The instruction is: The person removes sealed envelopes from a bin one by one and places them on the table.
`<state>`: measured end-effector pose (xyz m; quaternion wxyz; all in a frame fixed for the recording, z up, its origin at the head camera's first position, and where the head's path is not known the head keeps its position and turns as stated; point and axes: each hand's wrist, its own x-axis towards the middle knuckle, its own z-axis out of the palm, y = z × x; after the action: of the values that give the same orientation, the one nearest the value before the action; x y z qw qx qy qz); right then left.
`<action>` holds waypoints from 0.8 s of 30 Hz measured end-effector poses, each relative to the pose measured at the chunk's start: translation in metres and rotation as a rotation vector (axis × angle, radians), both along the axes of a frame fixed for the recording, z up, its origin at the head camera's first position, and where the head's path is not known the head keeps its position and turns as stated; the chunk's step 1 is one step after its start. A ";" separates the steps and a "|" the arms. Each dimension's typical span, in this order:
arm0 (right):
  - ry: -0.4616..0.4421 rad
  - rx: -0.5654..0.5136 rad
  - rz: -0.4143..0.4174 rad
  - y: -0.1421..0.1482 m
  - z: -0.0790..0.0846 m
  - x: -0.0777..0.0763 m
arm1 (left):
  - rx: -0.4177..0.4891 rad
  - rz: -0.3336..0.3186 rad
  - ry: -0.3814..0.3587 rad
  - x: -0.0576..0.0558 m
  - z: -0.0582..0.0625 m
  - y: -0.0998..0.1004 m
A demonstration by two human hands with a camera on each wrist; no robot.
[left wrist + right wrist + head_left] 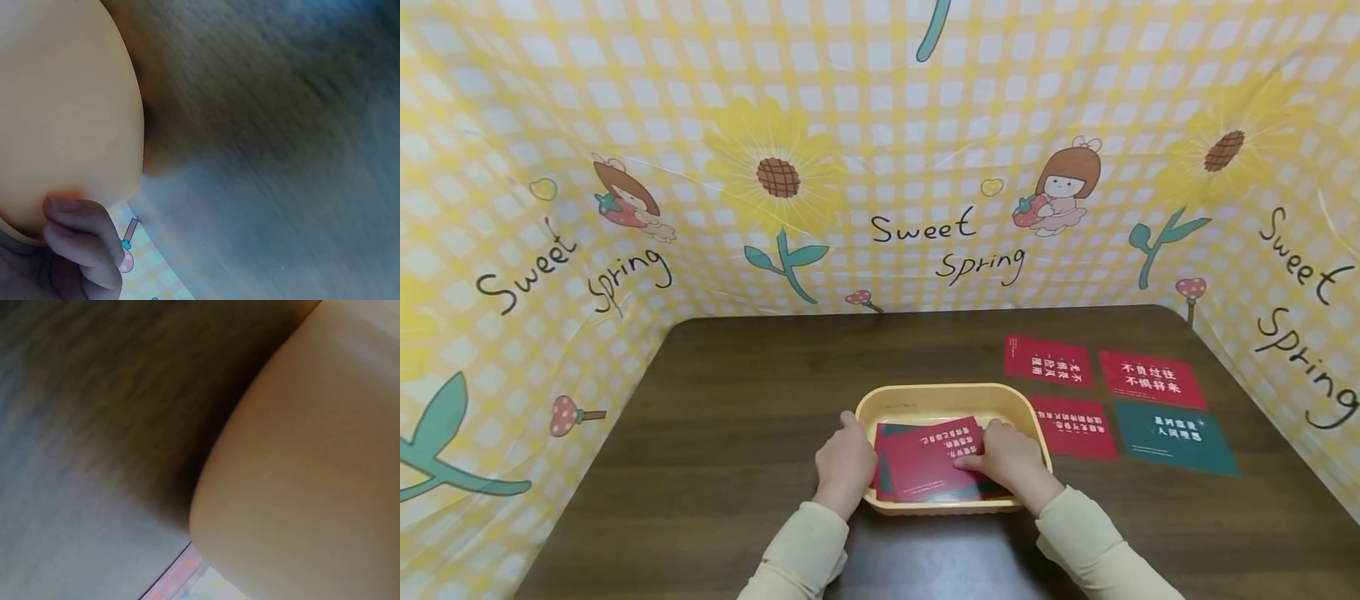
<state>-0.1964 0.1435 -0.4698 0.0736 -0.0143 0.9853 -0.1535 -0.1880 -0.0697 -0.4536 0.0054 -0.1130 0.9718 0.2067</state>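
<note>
A yellow plastic basin (951, 393) stands on the table, with several red and teal cards with white lettering lying inside it. My left hand (844, 462) grips the basin's left rim; in the left wrist view its curled fingers (87, 240) press against the outer wall. Inside the right part of the basin, my right hand (1011, 458) pinches the top red card (925, 467) at its right edge, thumb on the printed face. That card lies tilted over the others. The right wrist view shows the basin's outer wall (300, 475), with the hand out of sight.
Right of the basin lie a red card (1048, 360) at the back, another red card (1152, 379) beside it, a nearer red card (1075, 427) partly behind the rim, and a teal card (1177, 437). A checked cloth (895, 150) surrounds the dark wooden table (715, 467).
</note>
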 end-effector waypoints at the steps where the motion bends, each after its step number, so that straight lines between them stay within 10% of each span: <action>1: -0.001 -0.005 0.000 0.001 0.000 0.000 | -0.001 -0.002 0.002 0.000 0.000 0.000; 24: -0.018 -0.179 -0.002 0.005 0.002 -0.001 | -0.003 0.002 -0.021 0.000 0.002 0.002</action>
<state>-0.1974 0.1482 -0.4678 0.0806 -0.0184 0.9669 -0.2413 -0.1884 -0.0679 -0.4511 0.0151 -0.1160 0.9719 0.2041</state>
